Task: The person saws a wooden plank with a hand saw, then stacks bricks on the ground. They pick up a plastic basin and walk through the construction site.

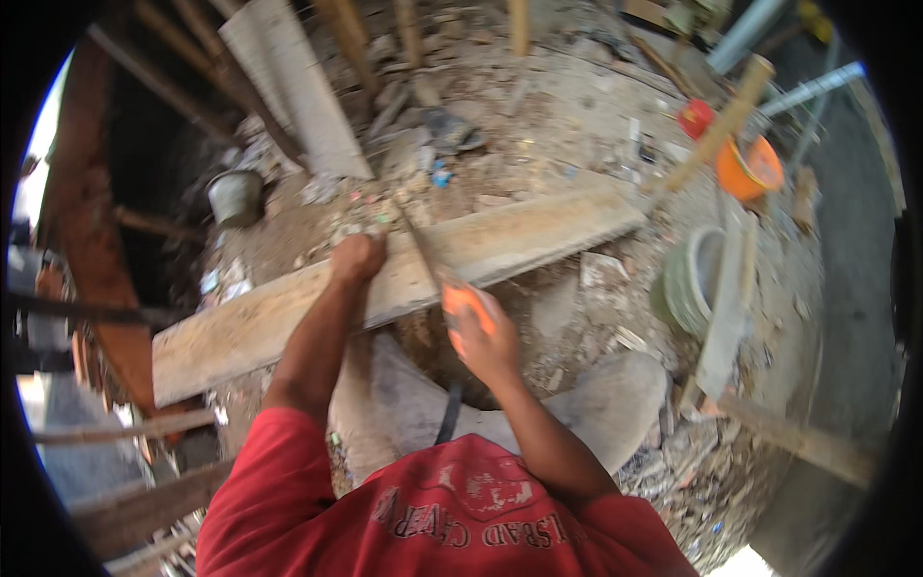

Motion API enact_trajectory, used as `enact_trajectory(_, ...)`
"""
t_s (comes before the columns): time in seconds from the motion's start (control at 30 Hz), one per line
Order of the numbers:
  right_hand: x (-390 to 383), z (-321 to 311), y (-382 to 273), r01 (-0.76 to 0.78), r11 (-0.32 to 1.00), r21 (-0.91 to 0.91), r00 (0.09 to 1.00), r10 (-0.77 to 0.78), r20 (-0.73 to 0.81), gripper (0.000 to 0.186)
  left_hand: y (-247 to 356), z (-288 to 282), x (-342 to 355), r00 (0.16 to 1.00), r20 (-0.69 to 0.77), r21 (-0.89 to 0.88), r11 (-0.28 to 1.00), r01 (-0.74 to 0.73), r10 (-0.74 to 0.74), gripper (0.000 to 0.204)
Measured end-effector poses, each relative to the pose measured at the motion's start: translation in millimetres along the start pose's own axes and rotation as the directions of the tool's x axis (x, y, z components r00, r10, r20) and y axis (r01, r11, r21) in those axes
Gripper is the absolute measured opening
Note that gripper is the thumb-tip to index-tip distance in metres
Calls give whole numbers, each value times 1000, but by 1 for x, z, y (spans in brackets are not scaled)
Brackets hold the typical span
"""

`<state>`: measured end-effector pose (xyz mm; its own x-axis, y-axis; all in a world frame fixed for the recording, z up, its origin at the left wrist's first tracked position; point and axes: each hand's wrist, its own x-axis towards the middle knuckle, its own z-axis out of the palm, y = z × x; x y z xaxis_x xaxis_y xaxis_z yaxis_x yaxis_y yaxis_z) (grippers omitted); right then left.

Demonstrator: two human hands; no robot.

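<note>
Saw (421,242) points forward-left across plank (404,281).

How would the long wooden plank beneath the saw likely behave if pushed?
The wooden plank is probably stiff, since it spans its length without visible sagging. It may feel fairly heavy, being long and broad. Rolling seems unlikely given its flat shape.

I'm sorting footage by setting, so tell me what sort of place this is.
Probably a building or renovation site: rubble litters the ground, wooden poles stand at the far side, and the right hand holds an orange-handled saw across a long plank.
</note>
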<state>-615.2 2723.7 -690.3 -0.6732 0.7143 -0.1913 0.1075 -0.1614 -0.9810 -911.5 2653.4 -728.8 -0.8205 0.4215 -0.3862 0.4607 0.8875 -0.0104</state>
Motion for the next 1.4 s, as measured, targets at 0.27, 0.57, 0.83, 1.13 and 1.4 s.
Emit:
enact_trajectory(0.27, -23, 1, -10, 73, 995, -64, 995, -68, 77, 44, -1, -8, -6, 985, -127, 18, 993, -119, 121, 85)
enact_trajectory(0.57, -71, -32, -9, -36, 993, 112, 996, 26, 88, 47, 1, 0, -8, 984, -123, 7, 992, -130, 130, 83)
enact_trajectory(0.83, -63, -23, 5, 162, 987, -21, 980, -158, 118, 44, 14, -20, -7, 992, -102, -52, 996, -74, 68, 73)
enact_trajectory(1.13, 21, 37, -5, 163, 962, -218, 984, -143, 105, 44, 14, -16, -10, 994, -108, -77, 996, -32, 23, 66)
enact_trajectory(1.4, 0, 21, 3, -5, 996, -86, 998, 11, 69, 38, 5, -10, -5, 1000, -18, -103, 994, -23, 21, 65)
